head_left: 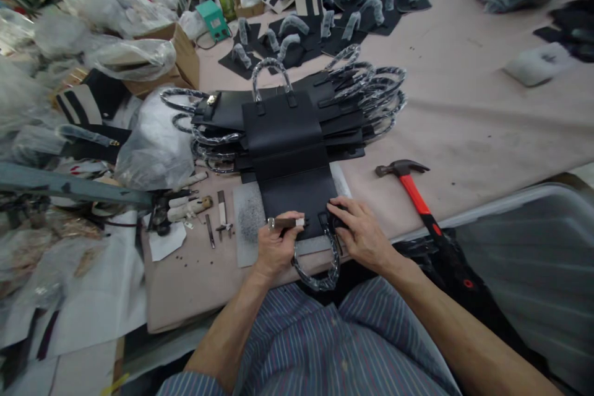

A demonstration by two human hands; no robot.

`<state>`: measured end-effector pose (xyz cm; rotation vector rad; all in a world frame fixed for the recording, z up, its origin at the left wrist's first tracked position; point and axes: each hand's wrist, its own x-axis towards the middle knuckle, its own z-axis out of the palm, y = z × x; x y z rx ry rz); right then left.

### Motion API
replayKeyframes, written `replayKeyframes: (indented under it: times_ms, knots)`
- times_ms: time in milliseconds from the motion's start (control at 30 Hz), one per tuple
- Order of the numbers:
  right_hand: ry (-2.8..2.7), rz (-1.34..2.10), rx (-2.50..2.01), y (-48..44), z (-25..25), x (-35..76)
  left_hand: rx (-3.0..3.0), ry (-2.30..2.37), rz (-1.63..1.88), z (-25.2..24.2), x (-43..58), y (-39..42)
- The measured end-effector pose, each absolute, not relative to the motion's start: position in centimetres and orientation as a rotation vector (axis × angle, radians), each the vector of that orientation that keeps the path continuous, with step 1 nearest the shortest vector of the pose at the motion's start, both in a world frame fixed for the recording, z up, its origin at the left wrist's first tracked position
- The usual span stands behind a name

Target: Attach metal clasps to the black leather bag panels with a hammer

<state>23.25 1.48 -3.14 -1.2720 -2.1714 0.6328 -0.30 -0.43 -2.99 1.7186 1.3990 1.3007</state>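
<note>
Shirt (pixel 334 346): striped, close on the near side of the panel (pixel 297 189), probably so both arms can reach it.
Near handle (pixel 320 285): plastic-wrapped, looping off the panel's near end past the table (pixel 464 111) edge, which likely leaves the panel flat; the wrap presumably guards against scuffs.
Left hand (pixel 277 246): closed around a brown tool (pixel 286 223), over the panel's near left corner, the tool lying sideways.
Right hand (pixel 359 229): fingers bent at the panel's near right corner, seemingly to steady it; whether they pinch anything, I cannot tell.
Panel: black, smooth, faintly glossy, creased across its middle, with a far handle (pixel 271 68) too.
Pad (pixel 248 223): speckled grey, under the panel's near part, probably as cushioning.
Rods (pixel 210 231): left of the panel, seemingly within reach.
Hammer (pixel 411 189): right of the panel, its grip pointing toward the person, handy for lifting.
Pile (pixel 357 120): beneath and beyond the panel's far part, similar black pieces, wrapped handles outward, perhaps for easy grabbing.
Spread pieces (pixel 320 40): beyond the pile, farthest from the panel.
</note>
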Motion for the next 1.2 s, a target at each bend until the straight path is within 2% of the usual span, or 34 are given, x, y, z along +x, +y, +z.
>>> replayKeyframes:
  times_ms: [433, 667, 1200]
  knots:
    - [-2.164, 0.639, -1.274, 1.37, -3.3, 23.24, 1.747, 1.343, 1.382, -2.88, 0.0, -0.79]
    - [-2.151, 0.659, -1.278, 1.37, -3.56, 23.31, 1.353, 1.381, 1.467, -2.81, 0.07, -0.81]
    - [-2.138, 0.653, -1.264, 1.41, -3.52, 23.32, 1.625, 1.38, 1.345, -3.15, 0.19, -0.75]
